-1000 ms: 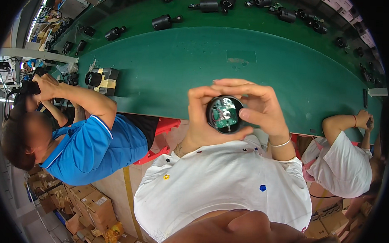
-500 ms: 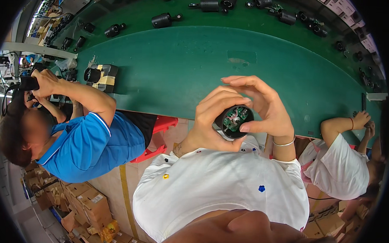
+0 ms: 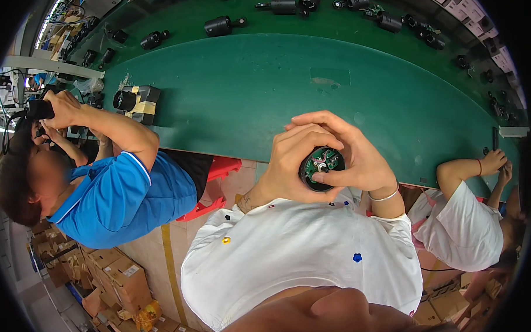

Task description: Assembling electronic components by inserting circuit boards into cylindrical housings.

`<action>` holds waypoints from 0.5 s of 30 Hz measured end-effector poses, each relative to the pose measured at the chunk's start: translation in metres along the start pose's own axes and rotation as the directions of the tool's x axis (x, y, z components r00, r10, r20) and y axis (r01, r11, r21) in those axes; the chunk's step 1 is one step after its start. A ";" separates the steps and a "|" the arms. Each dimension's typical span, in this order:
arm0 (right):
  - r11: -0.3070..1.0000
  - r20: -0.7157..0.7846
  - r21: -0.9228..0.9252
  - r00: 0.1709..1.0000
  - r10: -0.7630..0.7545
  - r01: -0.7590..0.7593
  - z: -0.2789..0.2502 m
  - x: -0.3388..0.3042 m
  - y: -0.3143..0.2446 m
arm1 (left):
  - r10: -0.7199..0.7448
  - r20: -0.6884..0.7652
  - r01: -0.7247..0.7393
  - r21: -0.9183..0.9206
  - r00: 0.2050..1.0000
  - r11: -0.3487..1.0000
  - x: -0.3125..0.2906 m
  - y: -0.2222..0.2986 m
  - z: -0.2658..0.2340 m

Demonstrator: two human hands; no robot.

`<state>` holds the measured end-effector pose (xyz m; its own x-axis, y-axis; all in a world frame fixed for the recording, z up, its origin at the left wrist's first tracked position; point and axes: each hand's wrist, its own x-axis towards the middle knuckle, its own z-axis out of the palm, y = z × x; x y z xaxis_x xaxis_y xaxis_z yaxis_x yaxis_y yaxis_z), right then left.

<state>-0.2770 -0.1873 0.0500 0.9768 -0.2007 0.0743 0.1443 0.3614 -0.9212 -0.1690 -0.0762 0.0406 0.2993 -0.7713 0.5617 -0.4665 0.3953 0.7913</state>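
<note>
Our left hand (image 3: 286, 167) clamped its fingers round the black cylindrical housing (image 3: 325, 162) near the green worktop (image 3: 232, 106), open end and long axis facing us; our right hand (image 3: 366, 162), grip unclear, had moved its thumb inward.

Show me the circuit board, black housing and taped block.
Circuit board (image 3: 332, 161): head view, on its green face.
Black housing (image 3: 304, 173): head view, left wall.
Taped block (image 3: 144, 107): head view, yellow tape.
</note>
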 end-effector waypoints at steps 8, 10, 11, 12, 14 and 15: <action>1.000 -0.057 0.005 0.998 0.012 -0.012 0.005 0.000 -0.002 | 0.040 -0.028 -0.038 0.072 0.999 0.997 -0.001 -0.004 0.003; 0.999 -0.100 0.021 0.994 0.044 -0.042 0.007 -0.001 -0.003 | 0.044 -0.036 -0.041 0.080 0.998 0.996 -0.002 -0.003 0.004; 0.999 -0.099 0.021 0.994 0.046 -0.044 0.006 -0.002 -0.002 | 0.043 -0.038 -0.040 0.079 0.998 0.996 -0.003 -0.002 0.004; 0.999 -0.101 0.018 0.994 0.045 -0.043 0.006 -0.002 -0.002 | 0.028 -0.034 -0.025 0.107 0.999 0.994 -0.003 -0.001 0.005; 0.999 -0.105 0.014 0.994 0.042 -0.040 0.005 -0.003 0.000 | -0.002 -0.027 0.006 0.163 1.000 0.987 -0.005 0.001 0.006; 0.999 -0.107 0.012 0.994 0.040 -0.039 0.004 -0.003 0.000 | -0.017 -0.025 0.021 0.191 1.000 0.981 -0.005 0.001 0.007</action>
<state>-0.2797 -0.1828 0.0515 0.9594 -0.2820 -0.0037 0.1082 0.3801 -0.9186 -0.1767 -0.0748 0.0368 0.3275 -0.7654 0.5540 -0.6105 0.2761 0.7423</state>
